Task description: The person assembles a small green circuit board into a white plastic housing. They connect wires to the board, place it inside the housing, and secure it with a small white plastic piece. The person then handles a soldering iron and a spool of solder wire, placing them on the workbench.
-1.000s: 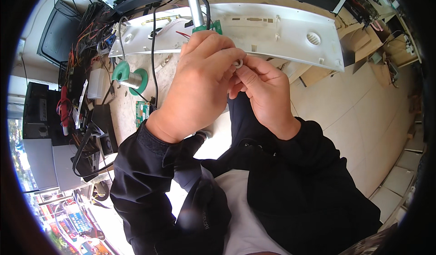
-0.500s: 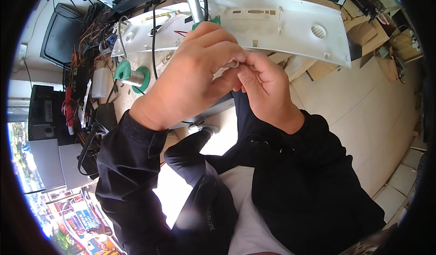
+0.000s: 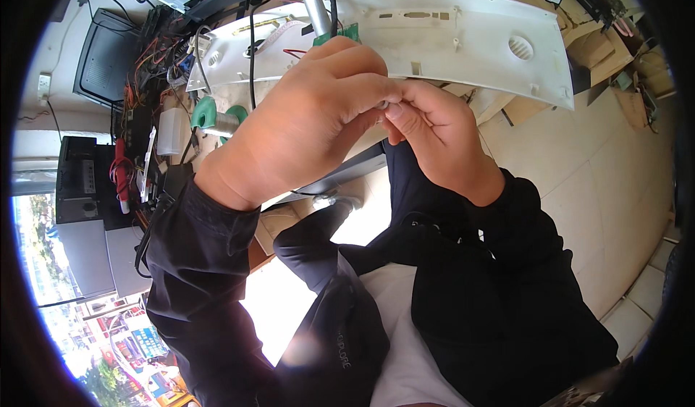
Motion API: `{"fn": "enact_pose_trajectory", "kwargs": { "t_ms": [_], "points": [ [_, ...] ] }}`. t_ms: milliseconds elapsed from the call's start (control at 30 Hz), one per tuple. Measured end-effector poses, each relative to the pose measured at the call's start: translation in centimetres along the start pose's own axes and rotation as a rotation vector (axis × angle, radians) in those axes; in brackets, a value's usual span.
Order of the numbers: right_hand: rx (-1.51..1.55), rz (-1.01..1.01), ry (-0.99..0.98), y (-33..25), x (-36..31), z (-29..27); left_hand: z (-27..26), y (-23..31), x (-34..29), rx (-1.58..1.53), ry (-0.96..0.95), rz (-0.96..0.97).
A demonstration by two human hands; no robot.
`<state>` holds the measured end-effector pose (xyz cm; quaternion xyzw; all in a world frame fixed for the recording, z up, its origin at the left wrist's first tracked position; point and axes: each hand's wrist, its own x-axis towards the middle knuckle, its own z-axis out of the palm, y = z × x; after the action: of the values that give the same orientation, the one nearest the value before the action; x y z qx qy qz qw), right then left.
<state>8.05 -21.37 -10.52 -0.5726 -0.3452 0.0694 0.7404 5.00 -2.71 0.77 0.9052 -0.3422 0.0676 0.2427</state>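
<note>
My left hand [image 3: 318,114] and my right hand [image 3: 441,135] meet over the near edge of a long white plastic panel [image 3: 492,63]. Both have their fingers pinched together, tip against tip. A small pale piece [image 3: 384,106] shows between the fingertips; most of it is covered, so its kind cannot be told. Behind my left hand a bright metal tube [image 3: 311,5] rises beside a black cable, and a bit of green board [image 3: 347,33] peeks out. Thin red wire [image 3: 293,52] lies on the panel there.
A green spool of silvery wire [image 3: 226,123] stands left of my left hand, near a translucent white container [image 3: 171,132]. Farther left are tangled cables, a red-handled tool [image 3: 119,175] and a black screen [image 3: 108,56]. Cardboard [image 3: 597,52] lies beyond the panel's right end.
Both hands have shifted slightly right in the picture, along with the whole scene. The fingertips cover more of the small pale piece, which showed as a loop before.
</note>
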Motion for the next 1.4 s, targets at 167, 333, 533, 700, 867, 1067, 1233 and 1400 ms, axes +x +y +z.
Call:
{"fn": "enact_pose_trajectory", "kwargs": {
  "t_ms": [167,333,533,700,867,1067,1233,1400],
  "points": [
    [-0.004,0.102,0.007,-0.6,-0.4,0.1,-0.2,0.1,0.3,0.038,-0.046,-0.013],
    [-0.171,-0.046,0.028,-0.1,-0.1,0.0,0.1,-0.1,0.2,0.034,-0.024,-0.025],
    [-0.189,-0.026,0.035,-0.8,-0.5,-0.5,0.4,-0.6,0.5,-0.016,0.024,0.038],
    [-0.219,0.006,0.018,-0.8,-0.9,-1.1,0.3,-0.7,0.5,0.025,-0.002,0.046],
    [-0.247,0.023,0.005,-0.9,-1.3,-1.6,-0.4,-0.1,0.4,0.060,-0.049,0.021],
    [-0.268,-0.111,-0.096,-0.4,-0.8,-1.3,-0.6,0.1,0.4,0.089,-0.061,0.020],
    [-0.306,-0.241,-0.081,-0.2,0.7,-0.7,-1.1,0.0,0.2,0.101,-0.042,0.026],
    [-0.328,-0.227,-0.067,0.1,0.9,-0.8,-1.1,-0.1,0.4,0.083,-0.039,-0.026]
  ]
}}
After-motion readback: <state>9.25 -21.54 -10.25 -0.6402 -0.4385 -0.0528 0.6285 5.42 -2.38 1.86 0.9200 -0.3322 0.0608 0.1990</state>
